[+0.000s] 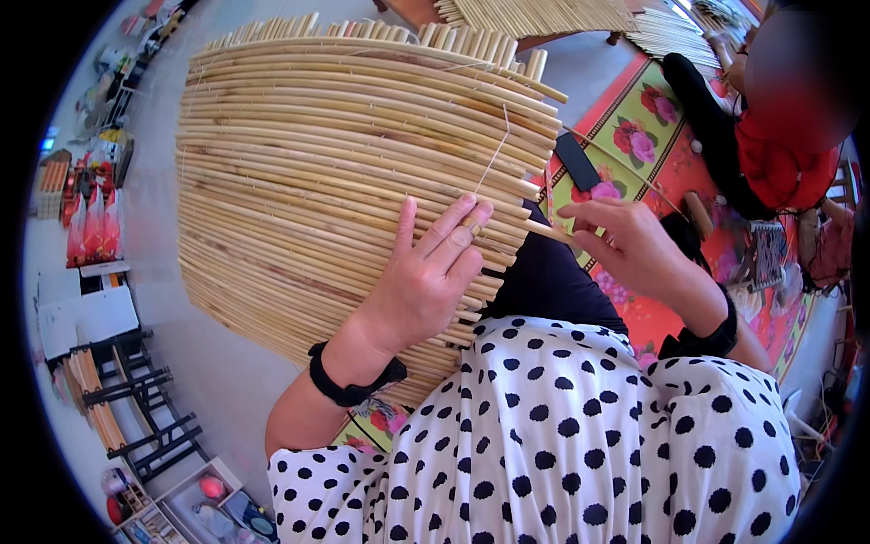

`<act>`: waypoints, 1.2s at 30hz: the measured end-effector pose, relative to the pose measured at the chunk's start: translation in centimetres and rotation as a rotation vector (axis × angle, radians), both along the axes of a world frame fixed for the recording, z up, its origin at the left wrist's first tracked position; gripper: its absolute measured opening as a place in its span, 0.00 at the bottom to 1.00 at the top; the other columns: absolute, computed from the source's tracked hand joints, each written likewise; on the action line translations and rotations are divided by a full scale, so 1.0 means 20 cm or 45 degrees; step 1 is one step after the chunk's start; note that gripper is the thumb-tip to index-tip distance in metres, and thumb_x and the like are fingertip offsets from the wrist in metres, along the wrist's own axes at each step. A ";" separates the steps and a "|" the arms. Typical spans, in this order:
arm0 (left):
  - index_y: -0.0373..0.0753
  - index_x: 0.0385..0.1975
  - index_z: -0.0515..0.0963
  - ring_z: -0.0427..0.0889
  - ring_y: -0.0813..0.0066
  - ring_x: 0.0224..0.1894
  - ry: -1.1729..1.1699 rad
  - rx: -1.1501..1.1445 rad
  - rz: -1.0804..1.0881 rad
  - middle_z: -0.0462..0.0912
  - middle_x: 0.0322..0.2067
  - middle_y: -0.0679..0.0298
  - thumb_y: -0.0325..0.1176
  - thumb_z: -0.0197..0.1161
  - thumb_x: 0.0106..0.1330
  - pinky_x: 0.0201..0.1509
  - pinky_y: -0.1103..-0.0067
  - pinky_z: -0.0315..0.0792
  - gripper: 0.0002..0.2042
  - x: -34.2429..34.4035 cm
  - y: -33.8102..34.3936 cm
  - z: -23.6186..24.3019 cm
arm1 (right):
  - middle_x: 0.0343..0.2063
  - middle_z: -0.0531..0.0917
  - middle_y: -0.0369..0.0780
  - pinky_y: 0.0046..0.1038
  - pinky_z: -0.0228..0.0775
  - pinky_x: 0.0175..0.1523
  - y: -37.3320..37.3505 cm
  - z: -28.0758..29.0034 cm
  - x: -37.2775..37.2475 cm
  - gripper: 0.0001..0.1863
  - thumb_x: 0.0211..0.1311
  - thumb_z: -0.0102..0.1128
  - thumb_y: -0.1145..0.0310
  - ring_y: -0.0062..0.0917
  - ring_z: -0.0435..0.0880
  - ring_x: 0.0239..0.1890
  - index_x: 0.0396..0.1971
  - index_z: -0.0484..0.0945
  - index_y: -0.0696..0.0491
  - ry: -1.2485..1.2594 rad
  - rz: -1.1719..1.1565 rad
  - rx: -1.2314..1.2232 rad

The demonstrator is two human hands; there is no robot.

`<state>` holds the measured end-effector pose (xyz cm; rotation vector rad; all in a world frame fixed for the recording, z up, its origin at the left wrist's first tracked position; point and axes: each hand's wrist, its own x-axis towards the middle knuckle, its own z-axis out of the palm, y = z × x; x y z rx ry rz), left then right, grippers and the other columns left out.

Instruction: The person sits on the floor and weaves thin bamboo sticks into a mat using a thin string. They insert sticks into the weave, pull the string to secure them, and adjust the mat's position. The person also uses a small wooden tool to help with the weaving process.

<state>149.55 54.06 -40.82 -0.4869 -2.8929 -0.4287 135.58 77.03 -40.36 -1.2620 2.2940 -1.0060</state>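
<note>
A wide mat of pale reed sticks [299, 154], bound in rows with white thread, spreads slantwise in front of me and over my lap. My left hand [426, 272] lies on its right part, palm down, fingers stretched out and apart. From its fingertips a loose white thread [494, 161] runs up across the reeds. One reed stick [546, 232] juts out past the mat's right edge. My right hand [625, 238] is at that stick's end, its thumb and fingers bent and seemingly closed on it; the exact grip is partly hidden.
A dark phone [576, 161] lies on the flowered red and green floor mat [625, 118] to the right. Another person in red [788, 168] sits at the far right. A second reed mat [544, 14] lies at the back. Black folding frames [136, 399] and boxes stand left.
</note>
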 end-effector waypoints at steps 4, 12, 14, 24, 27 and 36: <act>0.35 0.26 0.69 0.63 0.61 0.64 -0.006 -0.013 -0.020 0.70 0.58 0.58 0.23 0.51 0.60 0.67 0.51 0.45 0.02 0.00 0.00 0.01 | 0.23 0.80 0.44 0.26 0.71 0.30 0.09 0.05 0.00 0.11 0.56 0.55 0.75 0.31 0.79 0.23 0.40 0.78 0.60 0.024 -0.171 -0.035; 0.35 0.31 0.68 0.64 0.59 0.63 -0.183 0.181 0.021 0.71 0.57 0.59 0.23 0.50 0.63 0.66 0.53 0.47 0.00 -0.01 0.00 0.11 | 0.19 0.80 0.41 0.26 0.71 0.27 0.12 0.10 0.17 0.07 0.53 0.59 0.78 0.28 0.81 0.21 0.34 0.79 0.59 0.043 -0.013 -0.166; 0.36 0.31 0.68 0.64 0.59 0.63 -0.244 0.247 0.021 0.72 0.56 0.59 0.23 0.50 0.63 0.66 0.53 0.47 0.01 -0.02 -0.01 0.15 | 0.19 0.79 0.41 0.26 0.71 0.26 0.12 0.09 0.18 0.06 0.53 0.59 0.78 0.29 0.80 0.21 0.33 0.79 0.59 -0.005 -0.042 -0.173; 0.33 0.32 0.65 0.72 0.54 0.54 -0.649 0.774 0.087 0.71 0.53 0.50 0.24 0.49 0.65 0.61 0.62 0.58 0.02 -0.09 -0.08 0.28 | 0.25 0.82 0.46 0.30 0.73 0.34 0.17 0.03 0.27 0.09 0.54 0.58 0.75 0.36 0.81 0.26 0.35 0.79 0.60 -0.403 0.188 0.102; 0.34 0.31 0.64 0.72 0.56 0.56 -0.552 0.805 0.024 0.67 0.59 0.50 0.21 0.48 0.63 0.55 0.75 0.66 0.02 -0.10 -0.11 0.29 | 0.29 0.82 0.47 0.32 0.73 0.38 0.19 -0.02 0.30 0.11 0.56 0.57 0.73 0.38 0.81 0.30 0.38 0.78 0.60 -0.483 0.285 0.235; 0.33 0.30 0.65 0.74 0.58 0.54 -0.497 0.632 0.036 0.69 0.58 0.51 0.21 0.49 0.62 0.53 0.75 0.67 0.01 -0.08 -0.09 0.27 | 0.27 0.82 0.42 0.25 0.71 0.36 0.18 -0.04 0.36 0.12 0.59 0.54 0.70 0.25 0.80 0.28 0.40 0.78 0.59 -0.924 -0.050 0.276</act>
